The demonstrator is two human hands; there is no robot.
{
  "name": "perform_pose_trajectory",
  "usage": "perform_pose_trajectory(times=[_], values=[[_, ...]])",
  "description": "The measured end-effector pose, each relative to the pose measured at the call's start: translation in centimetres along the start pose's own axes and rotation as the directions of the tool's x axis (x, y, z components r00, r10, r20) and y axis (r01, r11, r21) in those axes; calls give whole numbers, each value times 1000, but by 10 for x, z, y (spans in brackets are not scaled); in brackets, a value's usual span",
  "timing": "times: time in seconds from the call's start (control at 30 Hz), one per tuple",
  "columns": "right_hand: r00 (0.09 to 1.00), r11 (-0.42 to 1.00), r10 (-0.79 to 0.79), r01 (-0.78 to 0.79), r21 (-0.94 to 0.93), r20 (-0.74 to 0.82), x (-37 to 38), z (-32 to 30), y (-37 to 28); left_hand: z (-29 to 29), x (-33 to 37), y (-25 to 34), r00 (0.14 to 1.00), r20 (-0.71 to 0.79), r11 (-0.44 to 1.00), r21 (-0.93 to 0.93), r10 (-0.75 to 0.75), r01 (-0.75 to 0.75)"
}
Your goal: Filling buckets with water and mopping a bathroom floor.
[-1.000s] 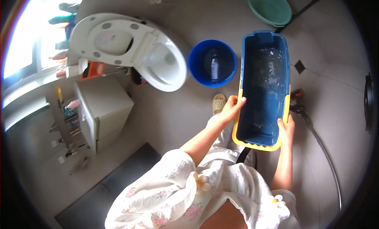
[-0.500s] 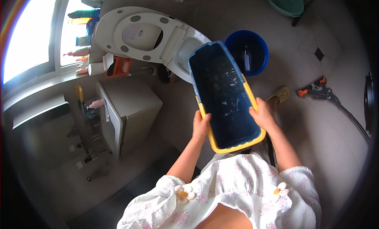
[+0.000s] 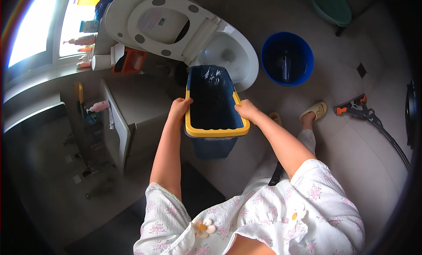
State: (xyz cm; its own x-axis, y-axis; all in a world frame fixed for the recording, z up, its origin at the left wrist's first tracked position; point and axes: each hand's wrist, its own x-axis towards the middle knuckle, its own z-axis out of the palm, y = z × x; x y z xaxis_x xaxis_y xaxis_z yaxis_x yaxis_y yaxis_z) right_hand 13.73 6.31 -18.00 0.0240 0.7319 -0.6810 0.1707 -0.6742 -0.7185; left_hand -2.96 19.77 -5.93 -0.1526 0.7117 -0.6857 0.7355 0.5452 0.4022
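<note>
A rectangular dark blue mop bucket (image 3: 217, 132) with a yellow rim hangs between my hands, tilted with its far end toward the toilet. My left hand (image 3: 179, 107) is closed on its left rim, and my right hand (image 3: 247, 110) grips the right rim, thumbs on the inside. Wet, shiny patches show at the far end of the bucket's inside. That far end overlaps the near side of the toilet bowl (image 3: 251, 63) from above; whether they touch I cannot tell. The toilet seat (image 3: 136, 17) and lid are raised.
Right of the toilet stands a round blue bucket (image 3: 309, 50) with dark contents. A mop head (image 3: 351, 106) lies on the floor at the right, near my slippered foot (image 3: 314, 112). A green basin (image 3: 332, 9) is at the far right. Left are a sink cabinet (image 3: 145, 99) and a ledge of bottles.
Both hands have moved the mop bucket leftward and tipped its far end down toward the toilet bowl. Its outer near wall now shows. The view has shifted slightly.
</note>
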Motion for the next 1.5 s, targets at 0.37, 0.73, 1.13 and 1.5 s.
perform_pose_trajectory(times=[0.37,0.73,1.13,1.5], values=[[969,833,84,-196,517,232,-10,14,-20,-19,-1,81,986,108,809,564,126,-166],[921,576,-9,-313,755,389,-20,15,-30,-5,-37,146,976,163,669,710,145,-218],[878,604,-182,-255,755,442,-47,-14,-43,20,-42,178,940,247,617,709,236,-341],[950,761,-305,287,582,-69,-57,-122,29,55,-89,156,910,284,749,519,303,-411]])
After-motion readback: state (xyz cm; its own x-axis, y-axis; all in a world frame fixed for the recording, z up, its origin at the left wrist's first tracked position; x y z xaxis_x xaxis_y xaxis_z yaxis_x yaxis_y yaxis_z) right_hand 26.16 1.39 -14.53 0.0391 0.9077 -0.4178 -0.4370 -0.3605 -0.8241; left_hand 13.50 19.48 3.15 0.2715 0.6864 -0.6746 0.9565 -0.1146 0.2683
